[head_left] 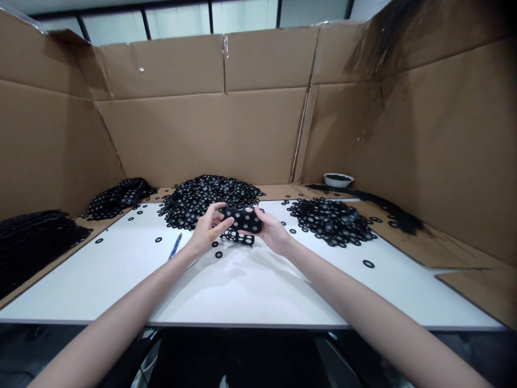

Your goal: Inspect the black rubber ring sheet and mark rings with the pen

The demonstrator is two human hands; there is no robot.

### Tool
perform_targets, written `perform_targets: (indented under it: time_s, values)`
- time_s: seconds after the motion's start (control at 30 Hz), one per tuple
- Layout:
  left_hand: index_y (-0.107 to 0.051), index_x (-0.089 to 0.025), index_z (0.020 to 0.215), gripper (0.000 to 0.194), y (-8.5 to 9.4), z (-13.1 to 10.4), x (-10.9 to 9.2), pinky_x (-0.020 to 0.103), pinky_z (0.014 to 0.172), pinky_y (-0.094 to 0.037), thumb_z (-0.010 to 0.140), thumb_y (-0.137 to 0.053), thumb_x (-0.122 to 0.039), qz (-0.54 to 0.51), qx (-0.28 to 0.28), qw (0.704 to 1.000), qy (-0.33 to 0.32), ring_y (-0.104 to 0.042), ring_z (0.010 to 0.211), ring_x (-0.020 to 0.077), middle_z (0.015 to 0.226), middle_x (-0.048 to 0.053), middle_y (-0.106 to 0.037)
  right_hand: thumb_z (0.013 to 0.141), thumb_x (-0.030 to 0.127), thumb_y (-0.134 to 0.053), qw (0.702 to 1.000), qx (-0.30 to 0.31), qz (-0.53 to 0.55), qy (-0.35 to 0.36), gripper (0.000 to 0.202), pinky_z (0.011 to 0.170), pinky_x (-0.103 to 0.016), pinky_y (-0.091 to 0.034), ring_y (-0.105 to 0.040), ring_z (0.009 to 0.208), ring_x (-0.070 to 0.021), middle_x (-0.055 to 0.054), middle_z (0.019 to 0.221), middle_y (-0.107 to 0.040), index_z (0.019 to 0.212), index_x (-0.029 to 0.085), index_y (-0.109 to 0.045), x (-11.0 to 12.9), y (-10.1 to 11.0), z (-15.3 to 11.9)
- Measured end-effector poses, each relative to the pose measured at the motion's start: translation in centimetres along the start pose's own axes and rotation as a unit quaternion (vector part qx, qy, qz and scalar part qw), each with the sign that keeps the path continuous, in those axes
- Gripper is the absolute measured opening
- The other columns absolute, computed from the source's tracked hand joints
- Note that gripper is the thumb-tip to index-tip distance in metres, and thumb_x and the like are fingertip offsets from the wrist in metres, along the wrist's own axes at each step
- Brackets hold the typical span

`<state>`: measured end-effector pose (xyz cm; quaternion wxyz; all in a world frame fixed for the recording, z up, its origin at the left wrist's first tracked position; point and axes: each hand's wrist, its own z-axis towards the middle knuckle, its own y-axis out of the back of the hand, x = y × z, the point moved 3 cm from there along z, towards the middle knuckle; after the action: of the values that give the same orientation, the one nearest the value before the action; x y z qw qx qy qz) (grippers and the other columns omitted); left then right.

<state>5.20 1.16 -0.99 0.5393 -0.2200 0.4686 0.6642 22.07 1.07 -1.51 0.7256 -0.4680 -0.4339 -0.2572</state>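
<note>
Above the middle of the white table I hold a black sheet with round holes, bent so that a lower flap hangs beneath it. My left hand is closed on its left side, with the thumb across the front and the fingers behind. On the right edge, my right hand grips it between thumb and fingers. A large heap of black rings lies just behind my left hand. To the right of my right hand is a smaller pile of black rings. Part of the sheet is hidden by my fingers.
A blue pen-like tool lies left of my hands. At the left stand a stack of black sheets and a crumpled perforated sheet. A white bowl and dark strips lie back right. Cardboard walls surround the table.
</note>
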Motion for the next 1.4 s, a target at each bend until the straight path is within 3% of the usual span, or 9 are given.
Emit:
perform_targets:
  time_s: [0.07, 0.13, 0.3, 0.37, 0.47, 0.53, 0.63, 0.93, 1.4]
  values:
    - [-0.055, -0.015, 0.085, 0.031, -0.2, 0.0, 0.2, 0.02, 0.056, -0.034, 0.077, -0.057, -0.044, 0.01, 0.019, 1.0, 0.003, -0.043, 0.06, 0.0098, 0.066, -0.002, -0.048, 0.082, 0.041, -0.054, 1.0, 0.0, -0.026, 0.002, 0.026, 0.073, -0.037, -0.056, -0.06, 0.084, -0.0173, -0.004, 0.089, -0.065, 0.088, 0.018, -0.065, -0.1, 0.0, 0.0]
    - [-0.049, -0.014, 0.065, 0.033, -0.2, -0.2, 0.1, 0.02, 0.053, -0.03, 0.077, -0.056, -0.044, 0.03, 0.021, 0.999, -0.006, -0.038, 0.057, 0.0087, 0.061, -0.003, -0.042, 0.078, 0.044, -0.058, 0.997, -0.011, -0.07, 0.008, 0.028, 0.07, -0.036, -0.056, -0.059, 0.081, -0.0169, -0.004, 0.086, -0.063, 0.087, 0.018, -0.064, -0.2, 0.2, 0.1]
    - [-0.037, -0.015, 0.057, 0.039, 0.1, -0.3, -0.3, 0.02, 0.052, -0.025, 0.078, -0.056, -0.042, 0.058, -0.015, 0.998, -0.023, -0.033, 0.056, 0.0076, 0.058, -0.004, -0.033, 0.074, 0.048, -0.058, 0.963, -0.103, -0.237, 0.07, 0.035, 0.055, -0.028, -0.054, -0.054, 0.073, -0.0154, -0.004, 0.083, -0.058, 0.086, 0.016, -0.06, -0.2, 1.5, 0.5]
    - [-0.036, -0.015, 0.057, 0.039, 0.1, -0.2, -0.2, 0.02, 0.051, -0.025, 0.078, -0.055, -0.042, 0.046, -0.015, 0.999, -0.017, -0.033, 0.056, 0.0077, 0.058, -0.004, -0.034, 0.075, 0.046, -0.057, 0.928, -0.163, -0.307, 0.134, 0.035, 0.054, -0.027, -0.052, -0.054, 0.071, -0.0146, -0.004, 0.09, -0.056, 0.094, 0.017, -0.057, 0.2, 2.0, 0.5]
    - [-0.042, -0.015, 0.06, 0.036, 0.0, -0.1, 0.2, 0.02, 0.051, -0.027, 0.077, -0.055, -0.044, 0.022, -0.014, 1.0, -0.007, -0.036, 0.056, 0.0083, 0.059, -0.003, -0.037, 0.078, 0.038, -0.057, 0.847, -0.217, -0.411, 0.258, 0.034, 0.07, -0.032, -0.05, -0.054, 0.082, -0.0169, -0.007, 0.103, -0.055, 0.106, 0.02, -0.053, 1.3, 1.9, -0.1]
    - [-0.047, -0.015, 0.063, 0.034, -0.1, 0.0, 0.2, 0.021, 0.051, -0.029, 0.077, -0.055, -0.045, 0.008, -0.01, 1.0, -0.002, -0.039, 0.057, 0.0093, 0.06, -0.002, -0.042, 0.08, 0.032, -0.056, 0.796, -0.18, -0.481, 0.319, 0.029, 0.084, -0.037, -0.044, -0.052, 0.094, -0.0197, -0.008, 0.108, -0.055, 0.107, 0.022, -0.055, 1.9, 1.0, -0.6]
    - [-0.053, -0.014, 0.069, 0.032, -0.4, -0.1, 0.0, 0.021, 0.052, -0.032, 0.076, -0.056, -0.045, -0.013, 0.011, 1.0, -0.002, -0.043, 0.06, 0.0108, 0.062, -0.001, -0.047, 0.081, 0.029, -0.057, 0.763, -0.101, -0.538, 0.345, 0.03, 0.092, -0.04, -0.038, -0.049, 0.102, -0.0224, -0.007, 0.106, -0.058, 0.111, 0.025, -0.058, 1.9, -0.2, -0.9]
    - [-0.056, -0.012, 0.077, 0.03, -1.5, -0.7, -0.6, 0.021, 0.056, -0.034, 0.08, -0.053, -0.041, -0.039, 0.127, 0.991, 0.001, -0.042, 0.063, 0.0107, 0.067, 0.0, -0.048, 0.078, 0.024, -0.063, 0.772, -0.012, -0.544, 0.328, 0.018, 0.076, -0.036, -0.04, -0.052, 0.081, -0.0204, -0.006, 0.083, -0.064, 0.094, 0.023, -0.07, 1.1, -0.3, -0.8]
    - [-0.056, -0.012, 0.076, 0.027, -1.6, -0.9, 0.1, 0.02, 0.054, -0.037, 0.077, -0.057, -0.039, -0.074, 0.198, 0.977, 0.035, -0.049, 0.06, 0.0105, 0.067, 0.002, -0.056, 0.085, 0.026, -0.054, 0.765, 0.043, -0.565, 0.306, 0.024, 0.078, -0.037, -0.04, -0.05, 0.084, -0.0206, -0.006, 0.086, -0.064, 0.105, 0.025, -0.067, 0.7, -0.3, -0.7]
